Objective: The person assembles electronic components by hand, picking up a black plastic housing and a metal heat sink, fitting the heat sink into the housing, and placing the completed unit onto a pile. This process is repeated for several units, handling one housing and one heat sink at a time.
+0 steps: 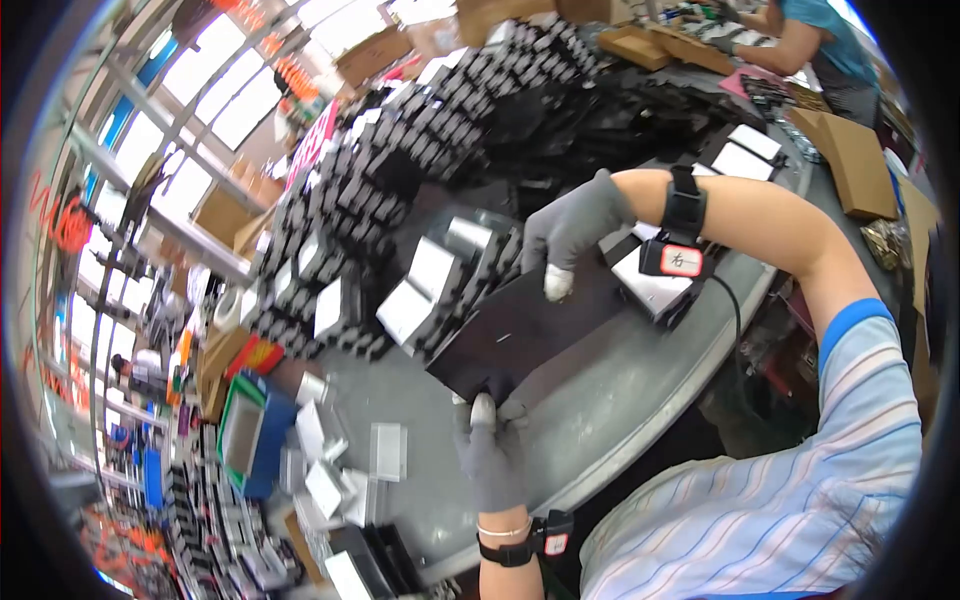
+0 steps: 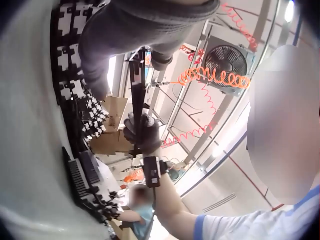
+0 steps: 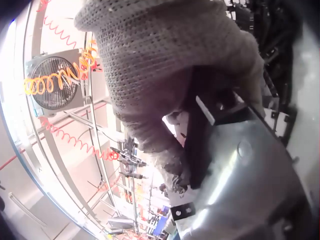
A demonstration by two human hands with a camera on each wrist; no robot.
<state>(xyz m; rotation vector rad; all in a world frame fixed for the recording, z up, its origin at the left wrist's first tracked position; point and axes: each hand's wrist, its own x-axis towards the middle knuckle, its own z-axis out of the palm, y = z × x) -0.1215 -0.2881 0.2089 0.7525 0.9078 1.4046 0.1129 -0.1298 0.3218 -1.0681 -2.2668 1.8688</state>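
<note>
A dark flat panel (image 1: 530,325) is held between two grey-gloved hands above the grey table. The right hand (image 1: 578,232) grips its upper right end, thumb on the near face. At the lower left end, the left hand (image 1: 492,455) pinches the edge with its thumb on top. In the left wrist view the panel (image 2: 138,95) appears edge-on, between the left hand (image 2: 135,30) and the right hand (image 2: 145,134). The right wrist view shows the right hand (image 3: 155,75) curled round the panel (image 3: 245,170), which has small bent tabs with holes.
Rows of black and white parts (image 1: 430,130) and a heap of black pieces (image 1: 620,120) cover the table's far side. Clear and white boxes (image 1: 325,485) lie at left beside a blue bin (image 1: 268,440). Another person (image 1: 800,45) works at far right.
</note>
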